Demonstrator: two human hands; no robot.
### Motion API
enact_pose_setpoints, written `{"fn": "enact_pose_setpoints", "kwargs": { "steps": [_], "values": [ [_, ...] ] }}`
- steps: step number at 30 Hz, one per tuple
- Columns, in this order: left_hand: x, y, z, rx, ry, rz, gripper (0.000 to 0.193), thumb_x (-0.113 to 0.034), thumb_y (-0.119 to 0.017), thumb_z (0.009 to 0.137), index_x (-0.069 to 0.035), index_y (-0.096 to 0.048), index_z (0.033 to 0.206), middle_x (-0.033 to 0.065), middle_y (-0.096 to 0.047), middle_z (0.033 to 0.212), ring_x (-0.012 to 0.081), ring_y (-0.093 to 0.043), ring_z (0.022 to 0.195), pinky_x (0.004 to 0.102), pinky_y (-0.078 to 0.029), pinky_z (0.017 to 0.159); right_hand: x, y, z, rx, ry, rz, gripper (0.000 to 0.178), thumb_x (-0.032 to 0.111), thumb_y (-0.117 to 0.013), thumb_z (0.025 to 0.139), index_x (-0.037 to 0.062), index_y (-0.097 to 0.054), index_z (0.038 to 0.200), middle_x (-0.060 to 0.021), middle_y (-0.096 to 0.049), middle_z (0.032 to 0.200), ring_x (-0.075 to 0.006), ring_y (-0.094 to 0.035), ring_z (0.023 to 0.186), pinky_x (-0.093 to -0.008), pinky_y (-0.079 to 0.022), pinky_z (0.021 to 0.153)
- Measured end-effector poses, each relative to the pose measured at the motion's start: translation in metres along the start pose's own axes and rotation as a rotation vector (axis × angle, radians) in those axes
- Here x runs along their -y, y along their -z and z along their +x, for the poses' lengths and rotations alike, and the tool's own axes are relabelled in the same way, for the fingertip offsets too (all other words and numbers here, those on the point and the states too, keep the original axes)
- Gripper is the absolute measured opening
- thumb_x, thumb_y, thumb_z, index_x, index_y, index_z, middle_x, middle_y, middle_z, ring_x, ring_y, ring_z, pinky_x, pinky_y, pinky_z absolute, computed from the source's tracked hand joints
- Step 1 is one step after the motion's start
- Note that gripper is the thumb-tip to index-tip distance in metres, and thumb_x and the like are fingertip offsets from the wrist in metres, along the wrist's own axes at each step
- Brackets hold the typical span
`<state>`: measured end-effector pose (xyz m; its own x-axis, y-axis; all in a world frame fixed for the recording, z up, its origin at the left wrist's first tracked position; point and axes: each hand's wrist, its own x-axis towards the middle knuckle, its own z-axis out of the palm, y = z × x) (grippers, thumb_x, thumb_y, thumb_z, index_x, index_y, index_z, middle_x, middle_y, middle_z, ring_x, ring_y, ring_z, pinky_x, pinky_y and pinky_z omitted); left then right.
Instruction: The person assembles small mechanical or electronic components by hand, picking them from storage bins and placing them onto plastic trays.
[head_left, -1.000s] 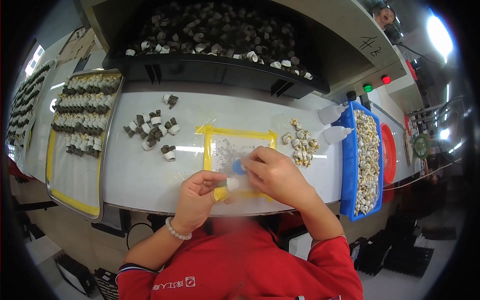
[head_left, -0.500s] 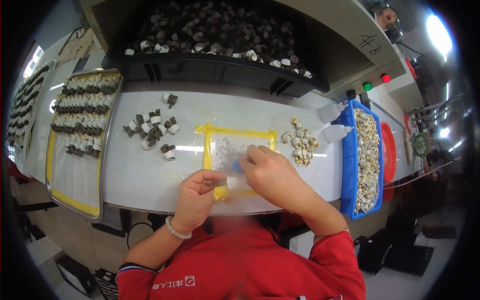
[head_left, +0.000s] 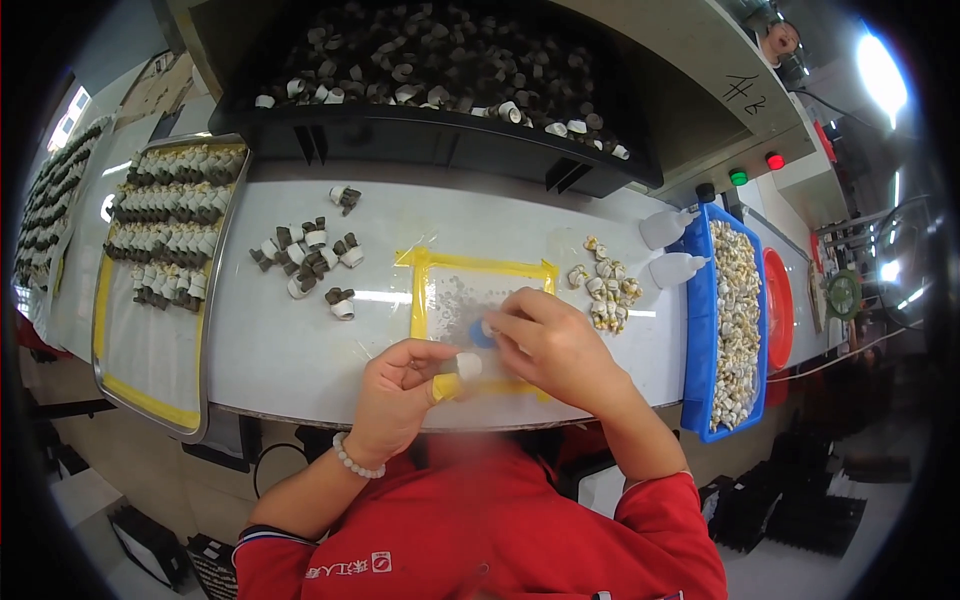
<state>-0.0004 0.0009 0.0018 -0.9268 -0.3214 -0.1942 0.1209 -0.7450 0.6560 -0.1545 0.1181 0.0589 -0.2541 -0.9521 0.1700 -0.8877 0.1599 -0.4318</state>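
My left hand (head_left: 398, 392) pinches a small white cylindrical part (head_left: 468, 365) at the near edge of a clear mat framed with yellow tape (head_left: 478, 266). My right hand (head_left: 556, 347) is closed over a small blue piece (head_left: 481, 334) right beside that part, fingers touching it. A yellow cot covers my left fingertip. A loose pile of white and dark small parts (head_left: 307, 254) lies to the left on the white bench, and a cluster of cream parts (head_left: 607, 292) lies to the right of the mat.
A metal tray (head_left: 152, 383) with rows of assembled parts sits at left. A black bin (head_left: 430, 75) full of dark and white parts stands at the back. A blue bin (head_left: 735, 318) of cream parts and two white squeeze bottles (head_left: 672, 248) are at right.
My right hand has shifted slightly toward me and to the left, closing onto the white part held in my left hand. The left hand has barely moved.
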Motion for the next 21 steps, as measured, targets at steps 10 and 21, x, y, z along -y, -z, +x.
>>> {"fn": "enact_pose_setpoints", "kwargs": {
  "steps": [10, 21],
  "values": [
    [0.001, 0.002, 0.000, 0.003, 0.003, 0.033, 0.027, 0.001, -0.060, 0.079, 0.003, -0.050, 0.104, 0.0168, -0.061, 0.092, 0.0260, -0.063, 0.077, 0.0329, -0.054, 0.067, 0.001, -0.006, -0.024, -0.133, -0.369, 0.717, 0.026, -0.003, -0.061, 0.072, -0.0012, -0.063, 0.098, -0.0062, -0.057, 0.090, -0.0098, -0.051, 0.074, -0.0196, -0.039, 0.061],
    [0.002, 0.002, 0.000, 0.016, -0.006, 0.095, 0.024, 0.002, -0.058, 0.080, 0.003, -0.051, 0.102, 0.0182, -0.060, 0.093, 0.0266, -0.064, 0.075, 0.0328, -0.054, 0.066, 0.005, -0.017, -0.036, -0.080, -0.435, 1.087, 0.024, -0.003, -0.060, 0.076, -0.0042, -0.061, 0.100, -0.0095, -0.057, 0.098, -0.0137, -0.053, 0.086, -0.0232, -0.042, 0.074]
  ]
}}
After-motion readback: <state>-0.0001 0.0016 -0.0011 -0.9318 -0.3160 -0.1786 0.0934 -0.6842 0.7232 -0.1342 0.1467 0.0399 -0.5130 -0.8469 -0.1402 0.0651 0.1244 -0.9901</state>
